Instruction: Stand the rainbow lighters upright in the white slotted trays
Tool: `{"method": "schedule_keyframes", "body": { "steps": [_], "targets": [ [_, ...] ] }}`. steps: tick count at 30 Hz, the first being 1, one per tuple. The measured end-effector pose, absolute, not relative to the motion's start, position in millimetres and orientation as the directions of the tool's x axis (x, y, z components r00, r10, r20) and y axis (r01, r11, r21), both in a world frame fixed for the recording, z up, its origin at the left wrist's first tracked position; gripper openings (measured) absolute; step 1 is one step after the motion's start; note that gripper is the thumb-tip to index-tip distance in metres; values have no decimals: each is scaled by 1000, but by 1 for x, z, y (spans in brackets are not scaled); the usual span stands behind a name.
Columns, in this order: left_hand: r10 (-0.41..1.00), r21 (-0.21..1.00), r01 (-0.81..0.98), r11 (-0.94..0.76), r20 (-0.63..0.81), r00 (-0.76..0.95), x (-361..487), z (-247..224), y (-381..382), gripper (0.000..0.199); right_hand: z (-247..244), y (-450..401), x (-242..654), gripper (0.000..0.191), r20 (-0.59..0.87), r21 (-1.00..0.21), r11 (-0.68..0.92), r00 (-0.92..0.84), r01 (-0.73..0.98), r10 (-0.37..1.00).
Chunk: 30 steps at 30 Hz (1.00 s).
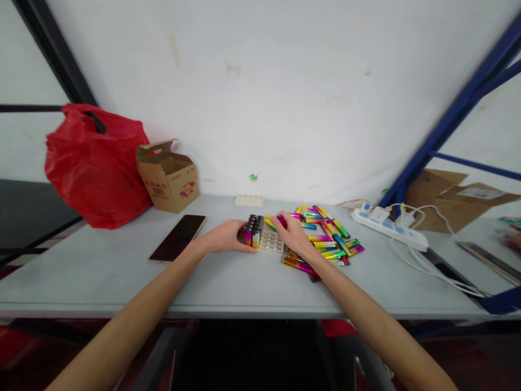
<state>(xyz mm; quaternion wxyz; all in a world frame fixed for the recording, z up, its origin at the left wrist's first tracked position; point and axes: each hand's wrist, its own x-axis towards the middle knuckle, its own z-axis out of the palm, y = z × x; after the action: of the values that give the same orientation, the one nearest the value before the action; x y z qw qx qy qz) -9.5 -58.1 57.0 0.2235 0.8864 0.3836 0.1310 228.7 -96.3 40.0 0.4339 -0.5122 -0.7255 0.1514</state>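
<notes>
A white tray with round pockets [272, 243] sits on the desk in front of me. Several shiny lighters [254, 231] with black tops stand upright in its left part, while pockets at its right show bare. Curled around the left side of these standing lighters is my left hand [226, 236], thumb in front and fingers behind. My right hand [296, 237] is closed on a reddish-purple lighter [281, 220] just above the tray's right side; the fingers hide most of it. Beside that hand lies a loose pile of multicoloured metallic lighters [325, 239].
A second white tray [249, 201] lies against the wall. To the left are a dark phone [179, 238], an open cardboard box [173, 182] and a red plastic bag [97, 168]. A power strip [388, 228] with white cables stretches along the right.
</notes>
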Motion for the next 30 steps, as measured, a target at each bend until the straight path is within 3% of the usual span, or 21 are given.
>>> {"method": "schedule_keyframes", "body": {
  "steps": [4, 8, 11, 18, 30],
  "targets": [
    [742, 503, 621, -602, 65, 667, -10, 56, -58, 69, 42, -96, 231, 38, 475, -635, 489, -197, 599, 858],
    [738, 498, 625, -601, 46, 673, -11, 55, -56, 66, 45, -97, 233, 43, 527, -485, 596, -330, 640, 783],
    [737, 487, 636, -599, 26, 675, -13, 54, -53, 65, 45, -97, 235, 44, 488, -415, 593, -381, 690, 785],
    [751, 548, 621, -561, 19, 661, -17, 51, -49, 65, 35, -88, 238, 42, 474, -439, 503, -284, 744, 834],
    [743, 523, 613, -592, 61, 666, -10, 50, -56, 72, 33, -82, 241, 38, 436, -298, 498, -348, 815, 830]
  ]
}}
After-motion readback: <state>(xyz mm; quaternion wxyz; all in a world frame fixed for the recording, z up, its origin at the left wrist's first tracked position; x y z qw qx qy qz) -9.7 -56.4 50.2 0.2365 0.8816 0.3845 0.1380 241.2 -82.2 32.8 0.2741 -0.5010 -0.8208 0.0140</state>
